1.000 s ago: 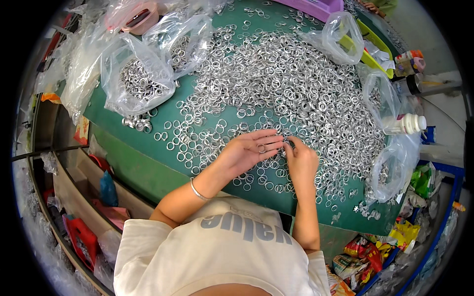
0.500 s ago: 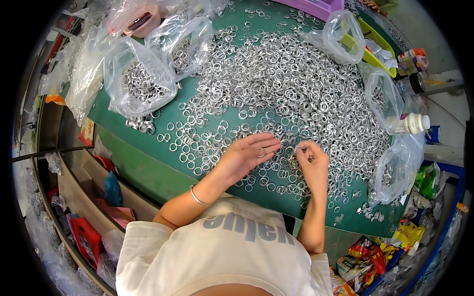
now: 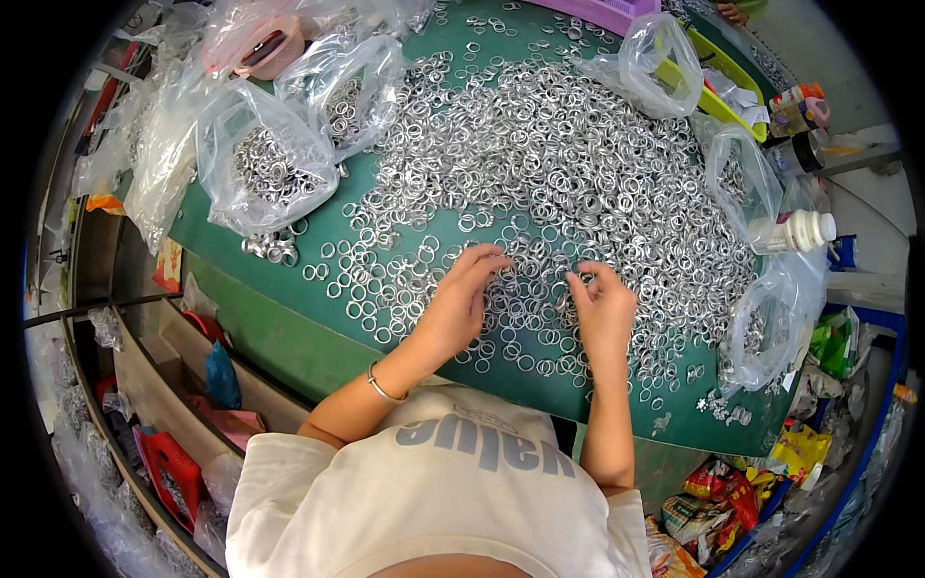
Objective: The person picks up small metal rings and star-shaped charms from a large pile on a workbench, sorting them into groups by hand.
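— Where were the rings, seen from where you stood?

— The heap of silver metal rings (image 3: 578, 183) covered most of the green table (image 3: 279, 328). It was thickest toward the far side and thinned to loose singles at the near edge, where both hands worked. So the bulk lay ahead of the fingers, away from the person's body.

— And the hands?

— The left hand (image 3: 461, 301) lay flat, fingers spread and slack, their tips touching loose rings; it gripped nothing I could see. The right hand (image 3: 605, 306) was curled, thumb and fingertips pinched at what looked like 1 small ring, though that was too small to be sure of.

— Which was nearer the thick part?

— The right, slightly; dense rings started just beyond its fingertips. The left sat over sparser ones.

— Anything else about?

— 2 clear plastic bags of rings (image 3: 275, 169) at the far left, well apart from the left hand, and a white bottle (image 3: 795, 231) beyond the right.
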Available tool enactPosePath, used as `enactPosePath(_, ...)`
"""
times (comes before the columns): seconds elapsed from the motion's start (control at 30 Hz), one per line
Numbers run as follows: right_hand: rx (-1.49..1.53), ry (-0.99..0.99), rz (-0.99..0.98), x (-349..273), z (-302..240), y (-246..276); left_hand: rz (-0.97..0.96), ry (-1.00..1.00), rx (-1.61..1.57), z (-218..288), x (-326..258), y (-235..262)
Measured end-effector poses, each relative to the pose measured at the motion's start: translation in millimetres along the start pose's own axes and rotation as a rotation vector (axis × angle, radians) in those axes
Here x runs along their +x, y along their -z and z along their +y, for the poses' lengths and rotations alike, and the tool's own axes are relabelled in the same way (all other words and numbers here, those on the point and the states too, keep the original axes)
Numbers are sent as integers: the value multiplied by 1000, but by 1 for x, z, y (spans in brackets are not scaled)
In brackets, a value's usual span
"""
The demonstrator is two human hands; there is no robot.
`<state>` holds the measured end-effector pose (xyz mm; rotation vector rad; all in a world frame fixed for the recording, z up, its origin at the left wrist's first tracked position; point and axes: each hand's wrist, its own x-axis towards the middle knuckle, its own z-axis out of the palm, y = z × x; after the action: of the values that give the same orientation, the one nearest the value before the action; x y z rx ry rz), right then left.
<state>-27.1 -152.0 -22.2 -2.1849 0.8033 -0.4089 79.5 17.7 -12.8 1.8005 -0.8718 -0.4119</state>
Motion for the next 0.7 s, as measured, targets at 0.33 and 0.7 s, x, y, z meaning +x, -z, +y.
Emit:
enactPosePath(0.33,854,-428,-210,-1,14,23,-71,-173,284,8,12,-14)
enactPosePath(0.7,128,-118,-55,9,-1,3,-196,-237,503,5,37,-42)
